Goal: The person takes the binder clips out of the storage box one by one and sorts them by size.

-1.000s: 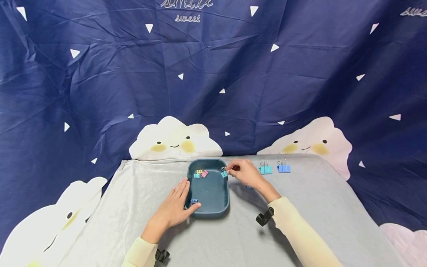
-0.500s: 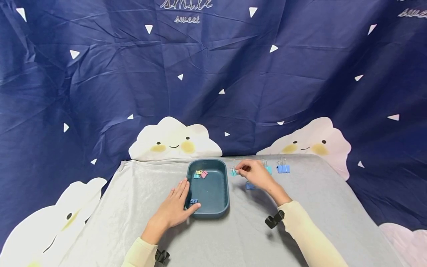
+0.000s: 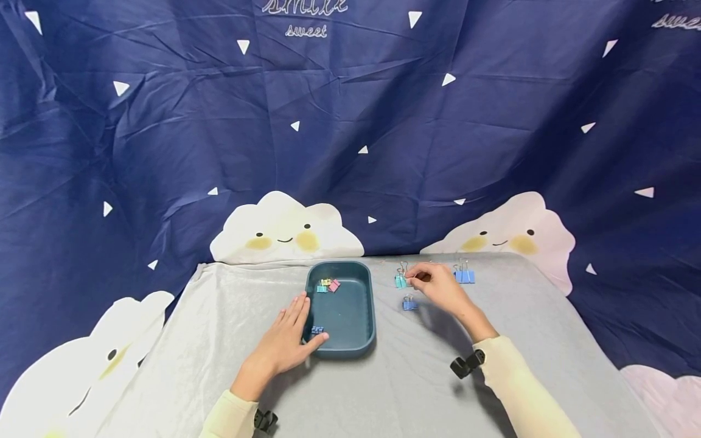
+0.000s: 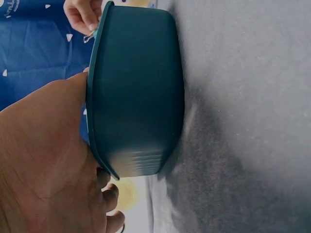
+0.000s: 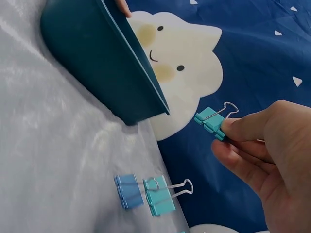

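The right hand [image 3: 440, 289] pinches a teal clip [image 5: 211, 119], now farther outside the tray [image 3: 347, 352]. The left hand [image 3: 280, 342] rests straight-fingered against it.

the tray [image 3: 346, 309] looks smooth plastic, clip handles [image 5: 215, 114] shiny metal, the tablecloth [image 3: 378, 395] velvety.

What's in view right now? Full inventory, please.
Cloth: 1, grey, work surface
Bin: 1, dark blue-green, on cloth
Backdrop: 1, navy, white-clouded, behind cloth
Mixed clips: at least 3, pink, teal, yellow, bin's far left
Binned blue clips: count unclear, blue, bin's near left
Loose teal clip: 1, teal, right of bin; another teal sliver, right wrist view's bottom
Loose blue clips: 2, blue, right of bin
Held clip: 1, teal, right of bin
Wrist cameras: 2, black, one per wrist
Sleeves: 2, cream, on forearms
Left hand: 1, on bin's left rim
Right hand: 1, pinching held clip
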{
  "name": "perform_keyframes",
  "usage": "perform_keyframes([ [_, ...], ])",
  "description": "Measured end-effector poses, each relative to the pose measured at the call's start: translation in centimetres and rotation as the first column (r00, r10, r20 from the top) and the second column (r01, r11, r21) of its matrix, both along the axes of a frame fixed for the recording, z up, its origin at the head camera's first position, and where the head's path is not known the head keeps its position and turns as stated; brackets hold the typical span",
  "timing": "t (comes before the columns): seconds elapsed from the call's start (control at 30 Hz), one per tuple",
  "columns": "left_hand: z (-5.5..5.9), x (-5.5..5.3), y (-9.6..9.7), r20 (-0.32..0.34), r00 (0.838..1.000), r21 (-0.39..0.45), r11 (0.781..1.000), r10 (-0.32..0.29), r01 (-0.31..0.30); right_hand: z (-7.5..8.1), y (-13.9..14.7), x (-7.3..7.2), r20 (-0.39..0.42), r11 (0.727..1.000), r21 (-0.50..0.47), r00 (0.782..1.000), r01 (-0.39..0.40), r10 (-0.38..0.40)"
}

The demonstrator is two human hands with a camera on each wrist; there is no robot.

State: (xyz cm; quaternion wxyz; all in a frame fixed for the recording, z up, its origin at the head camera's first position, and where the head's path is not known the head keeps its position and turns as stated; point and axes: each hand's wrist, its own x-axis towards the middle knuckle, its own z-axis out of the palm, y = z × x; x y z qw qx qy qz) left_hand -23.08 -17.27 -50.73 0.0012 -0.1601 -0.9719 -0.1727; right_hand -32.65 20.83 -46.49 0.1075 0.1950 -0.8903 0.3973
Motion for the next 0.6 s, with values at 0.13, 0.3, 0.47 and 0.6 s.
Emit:
perform_keyframes([
  [0.13, 0.0, 0.0, 0.0, 0.000, 1.000, 0.001, 1.000, -0.001, 0.001, -0.2, 1.1, 0.0, -0.010, 1.000, -0.014, 1.000, 0.020, -0.020],
  [0.3, -0.1, -0.1, -0.1, -0.004, 1.000, 0.000, 1.000, 0.001, -0.001, -0.2, 2.3, 0.1, -0.002, 0.999, -0.034, 0.999, 0.039, -0.039],
  [0.47, -0.1, -0.1, -0.1, -0.002, 1.000, -0.010, 1.000, 0.002, -0.002, -0.5, 3.3, 0.1, -0.001, 0.998, -0.030, 0.998, 0.057, -0.057],
  [0.6, -0.1, 0.0, 0.0, 0.000, 1.000, -0.013, 1.000, 0.003, -0.003, -0.9, 4.0, 0.2, -0.003, 0.997, -0.013, 0.997, 0.074, -0.074],
])
